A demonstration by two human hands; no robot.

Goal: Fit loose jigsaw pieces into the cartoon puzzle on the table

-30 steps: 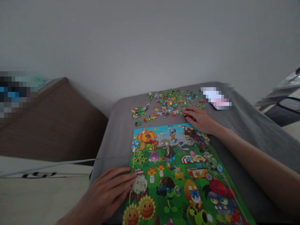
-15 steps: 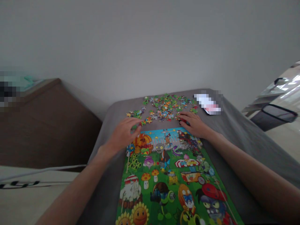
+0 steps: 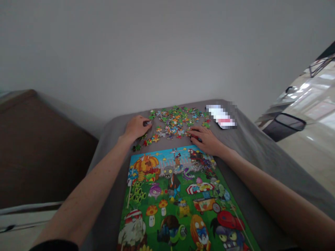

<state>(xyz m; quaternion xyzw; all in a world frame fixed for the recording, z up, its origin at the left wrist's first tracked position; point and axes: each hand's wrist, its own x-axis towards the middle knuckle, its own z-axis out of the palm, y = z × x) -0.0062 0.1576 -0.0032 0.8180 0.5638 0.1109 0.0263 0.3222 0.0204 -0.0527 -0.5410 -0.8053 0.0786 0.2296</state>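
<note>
A colourful cartoon puzzle picture sheet lies on a grey cloth-covered surface in front of me. Beyond its far edge is a scatter of several loose puzzle pieces. My left hand rests at the left side of that scatter, fingers curled and pinched on a dark piece. My right hand lies at the right side of the scatter, just past the sheet's top right corner, fingers curled over a small red piece.
A blurred-out flat object lies at the far right of the surface. A brown piece of furniture stands to the left. A white wall is behind. A dark bin sits on the shiny floor at right.
My left hand left the sheet's lower left edge and reached forward to the left side of the loose pieces. My right hand stayed by the pieces. The view swung to the right.
</note>
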